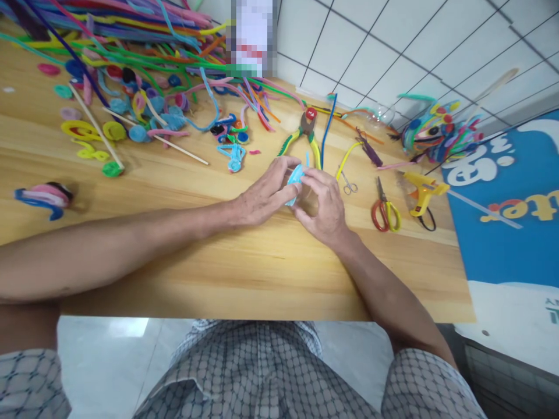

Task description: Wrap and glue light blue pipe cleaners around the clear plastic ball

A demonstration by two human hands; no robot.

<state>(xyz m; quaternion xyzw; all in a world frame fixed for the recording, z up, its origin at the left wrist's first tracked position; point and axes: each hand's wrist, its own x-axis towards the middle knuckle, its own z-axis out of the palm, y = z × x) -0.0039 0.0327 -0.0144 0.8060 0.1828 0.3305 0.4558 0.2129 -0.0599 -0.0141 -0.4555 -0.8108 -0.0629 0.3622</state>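
A light-blue pipe cleaner coil point(295, 177) is held between my two hands above the wooden table. My left hand point(267, 193) pinches it from the left, thumb and fingers closed on its rim. From the right, my right hand point(326, 205) grips its other edge with bent fingers. A short straight light-blue piece sticks up beside the right fingertips. Just beyond the hands lie green-and-yellow pliers point(309, 131), their handles partly hidden by my fingers. Small scissors point(349, 187) lie to the right of my right hand.
Red-and-yellow scissors point(385, 210) and a yellow glue gun point(421, 191) lie on the right. Loose pipe cleaners point(109, 35) and small coiled pieces fill the back left. Thin wooden sticks point(96, 125) lie among them. A bundle of colourful pipe-cleaner work point(441, 137) stands by the tiled wall point(393, 41).
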